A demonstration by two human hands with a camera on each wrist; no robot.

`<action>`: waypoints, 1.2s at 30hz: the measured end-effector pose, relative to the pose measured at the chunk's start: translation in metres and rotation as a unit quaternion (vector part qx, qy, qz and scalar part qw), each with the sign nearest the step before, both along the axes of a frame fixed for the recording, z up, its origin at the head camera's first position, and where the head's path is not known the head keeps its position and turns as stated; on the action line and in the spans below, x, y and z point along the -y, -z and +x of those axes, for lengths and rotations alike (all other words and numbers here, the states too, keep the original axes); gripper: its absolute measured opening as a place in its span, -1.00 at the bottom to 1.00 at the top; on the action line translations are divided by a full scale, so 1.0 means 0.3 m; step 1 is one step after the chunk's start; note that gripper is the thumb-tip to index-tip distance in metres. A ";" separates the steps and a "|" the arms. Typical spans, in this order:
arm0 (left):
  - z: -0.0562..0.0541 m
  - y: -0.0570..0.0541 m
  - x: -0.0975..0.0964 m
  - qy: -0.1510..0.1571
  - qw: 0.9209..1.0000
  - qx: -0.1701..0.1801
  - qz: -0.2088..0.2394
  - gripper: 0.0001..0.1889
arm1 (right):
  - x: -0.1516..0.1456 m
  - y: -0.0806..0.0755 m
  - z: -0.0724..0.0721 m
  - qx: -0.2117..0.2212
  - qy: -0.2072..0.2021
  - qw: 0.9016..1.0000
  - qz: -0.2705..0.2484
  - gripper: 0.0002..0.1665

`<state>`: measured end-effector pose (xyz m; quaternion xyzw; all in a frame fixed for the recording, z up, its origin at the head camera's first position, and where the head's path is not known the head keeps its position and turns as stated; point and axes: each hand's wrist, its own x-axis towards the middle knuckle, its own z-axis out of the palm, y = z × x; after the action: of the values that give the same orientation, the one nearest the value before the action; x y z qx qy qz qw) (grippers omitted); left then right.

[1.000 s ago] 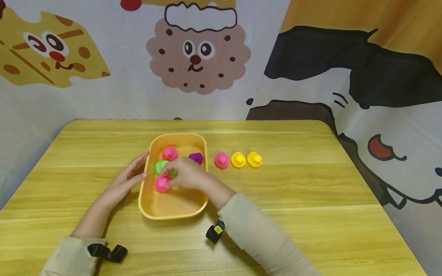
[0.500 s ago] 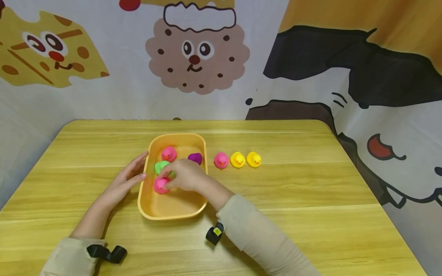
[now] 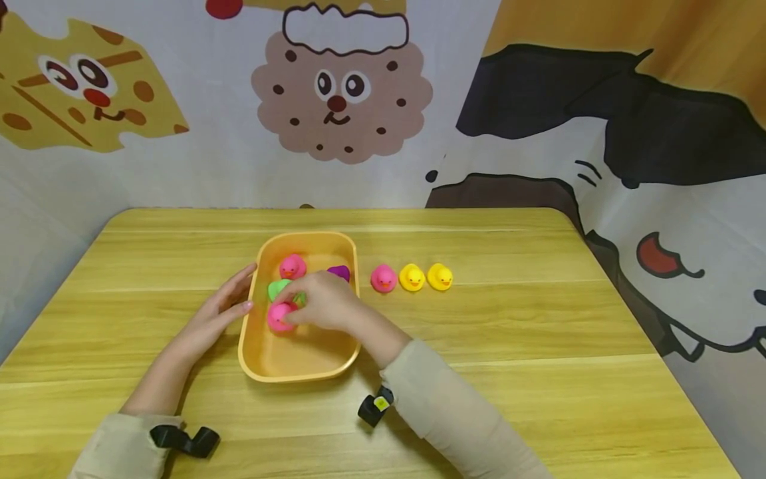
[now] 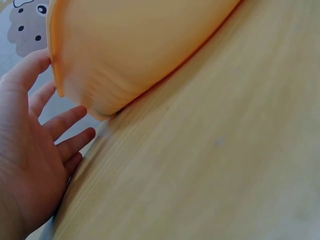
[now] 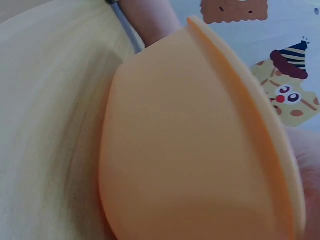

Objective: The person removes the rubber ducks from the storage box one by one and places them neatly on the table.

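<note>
In the head view an orange plastic tub [image 3: 299, 369] stands on the table, holding several rubber ducks. My right hand [image 3: 323, 301] reaches over its right rim and pinches a pink rubber duck [image 3: 280, 318] between thumb and fingers. A green duck [image 3: 278, 289] lies just behind, partly covered by those fingers. Farther back are another pink duck [image 3: 292, 267] and a purple duck [image 3: 341, 272], the latter half hidden by the hand. My left hand [image 3: 218, 311] rests against the tub's left side, fingers extended; in the left wrist view its fingertips are at the tub wall [image 4: 130, 45].
Right of the tub, a pink duck [image 3: 383, 278] and two yellow ducks, one [image 3: 411, 277] beside the other [image 3: 440, 277], stand in a row on the wooden table [image 3: 538, 332]. Behind the table hangs a printed cloth [image 3: 227, 133]. Each sleeve has a black wrist camera.
The pinched pink duck has shifted slightly, toward the near side and then back up, along with my right hand. My left hand keeps its place at the tub.
</note>
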<state>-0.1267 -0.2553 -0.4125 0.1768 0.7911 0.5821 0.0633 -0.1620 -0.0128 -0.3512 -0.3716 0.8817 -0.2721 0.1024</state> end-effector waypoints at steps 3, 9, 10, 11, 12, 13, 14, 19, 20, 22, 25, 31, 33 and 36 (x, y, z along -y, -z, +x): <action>-0.001 -0.003 0.000 0.000 1.000 0.001 0.001 -0.37 | -0.012 -0.015 0.005 0.002 0.002 1.000 -0.021 -0.71; -0.002 -0.007 0.001 0.002 1.000 0.001 0.002 -0.37 | -0.040 -0.027 0.019 0.012 0.009 0.997 -0.071 -0.71; -0.002 -0.007 0.002 0.003 1.000 0.000 0.001 -0.37 | -0.046 -0.028 0.021 0.012 0.010 0.997 -0.081 -0.71; -0.002 -0.007 0.002 0.002 1.000 0.000 0.000 -0.37 | -0.051 -0.030 0.024 0.013 0.010 0.996 -0.091 -0.71; -0.002 -0.007 0.003 0.002 1.000 -0.001 0.000 -0.37 | -0.057 -0.032 0.026 0.011 0.010 0.995 -0.101 -0.70; -0.002 -0.007 0.003 0.002 1.000 -0.001 -0.001 -0.37 | -0.062 -0.034 0.027 0.008 0.009 0.994 -0.109 -0.70; -0.002 -0.007 0.004 0.001 1.000 -0.002 -0.003 -0.37 | -0.067 -0.037 0.029 0.007 0.008 0.993 -0.117 -0.70; -0.003 -0.004 0.004 0.001 1.000 -0.003 -0.001 -0.37 | -0.097 -0.055 0.039 0.013 0.021 0.989 -0.144 -0.67; -0.003 -0.003 0.004 0.000 1.000 -0.003 -0.001 -0.37 | -0.104 -0.059 0.041 0.017 0.026 0.988 -0.150 -0.67; -0.003 -0.002 0.003 0.001 1.000 -0.004 0.001 -0.37 | -0.119 -0.066 0.045 0.026 0.031 0.986 -0.163 -0.66; -0.001 -0.001 0.003 -0.001 1.000 -0.004 -0.001 -0.37 | -0.142 -0.076 0.052 0.033 0.030 0.981 -0.187 -0.66; 0.000 0.001 0.004 -0.008 1.000 0.004 -0.013 -0.37 | -0.194 -0.093 0.065 0.030 0.042 0.976 -0.213 -0.65; 0.000 0.001 0.003 -0.009 1.000 0.005 -0.014 -0.37 | -0.213 -0.097 0.069 0.027 0.049 0.975 -0.216 -0.65; 0.001 0.000 0.003 -0.007 1.000 0.004 -0.009 -0.37 | -0.242 -0.101 0.072 0.031 0.057 0.973 -0.223 -0.65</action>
<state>-0.1264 -0.2561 -0.4126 0.1679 0.7976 0.5758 0.0639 -0.1403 0.0599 -0.3209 -0.3255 0.8147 -0.4790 0.0281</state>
